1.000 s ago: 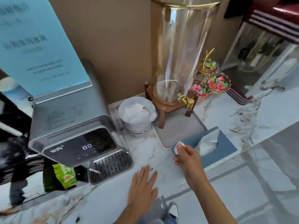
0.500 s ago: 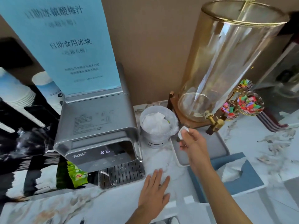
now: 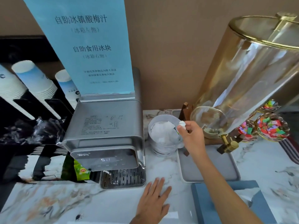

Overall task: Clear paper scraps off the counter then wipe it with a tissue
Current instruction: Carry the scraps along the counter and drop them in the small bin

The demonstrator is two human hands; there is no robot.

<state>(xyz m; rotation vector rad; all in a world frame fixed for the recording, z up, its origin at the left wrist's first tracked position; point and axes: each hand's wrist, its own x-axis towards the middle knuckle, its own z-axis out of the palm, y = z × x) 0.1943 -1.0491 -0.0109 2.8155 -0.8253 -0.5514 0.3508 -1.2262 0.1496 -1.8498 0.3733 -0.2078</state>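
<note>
The right hand [image 3: 192, 136] is pinching a crumpled white paper scrap [image 3: 182, 123] in its fingers [image 3: 181, 129], holding it over the rim of the small lined bin [image 3: 163, 135] at the hand's 9 o'clock; the scrap may be touching the liner, though blur obscures this. The left hand [image 3: 153, 201] is lying flat on the marble worktop [image 3: 48, 199], fingers loosely spread, with the blue tissue box [image 3: 215, 204] at its 3 o'clock.

A single head-worn wide-angle view is given, aimed forward and steeply down onto the marble counter [image 3: 53, 199] from close above. The wall is met at 12 o'clock. The water dispenser [image 3: 103, 126] is seen near centre, the glass drink jar [image 3: 252, 75] at 2 o'clock, bent by lens distortion. Both forearms are seen entering from 6 o'clock. No second view is provided.
</note>
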